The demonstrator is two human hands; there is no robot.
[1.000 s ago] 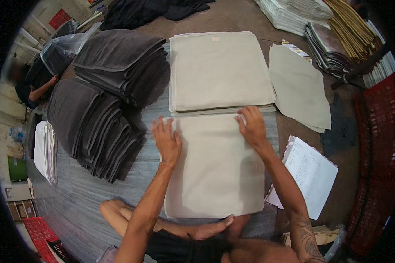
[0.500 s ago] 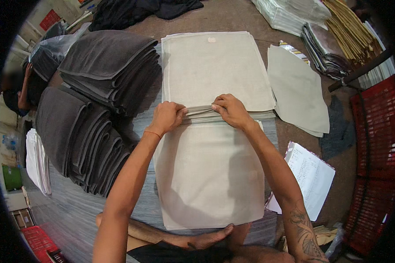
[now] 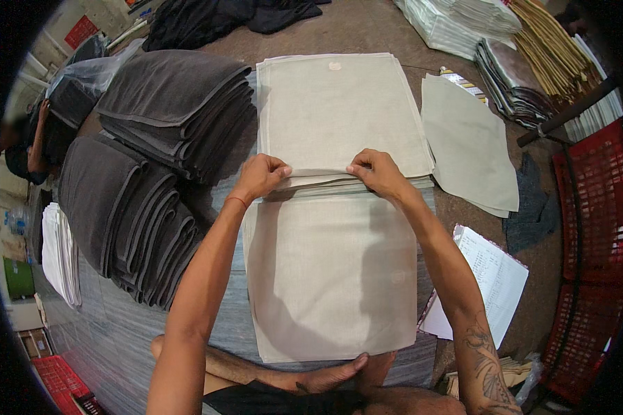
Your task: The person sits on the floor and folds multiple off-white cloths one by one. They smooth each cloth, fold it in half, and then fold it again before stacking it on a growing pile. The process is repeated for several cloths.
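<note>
A cream cloth stack [image 3: 339, 111] lies in the middle of the head view, with a small pale label near its far edge. A second cream stack [image 3: 329, 277] lies nearer me. My left hand [image 3: 270, 171] pinches the near edge of the upper stack's top layers at its left part. My right hand [image 3: 369, 169] pinches the same edge farther right, so the layers are slightly raised between them. My fingertips partly hide the gripped layers. To the right of the upper stack, loose greige cloth pieces [image 3: 467, 138] lie askew.
Dark grey folded cloth piles [image 3: 152, 90] stand left, beside a white stack [image 3: 59, 252]. A co-worker [image 3: 31, 155] is at the far left. A paper sheet [image 3: 477, 290] lies by my right arm. Red crates [image 3: 588, 207] stand far right; yellowish bundles [image 3: 547, 48] lie back right.
Both hands moved forward from the nearer stack onto the upper stack's near edge and closed on it. Since half a second ago they have drawn apart along that edge, the right hand shifting rightward.
</note>
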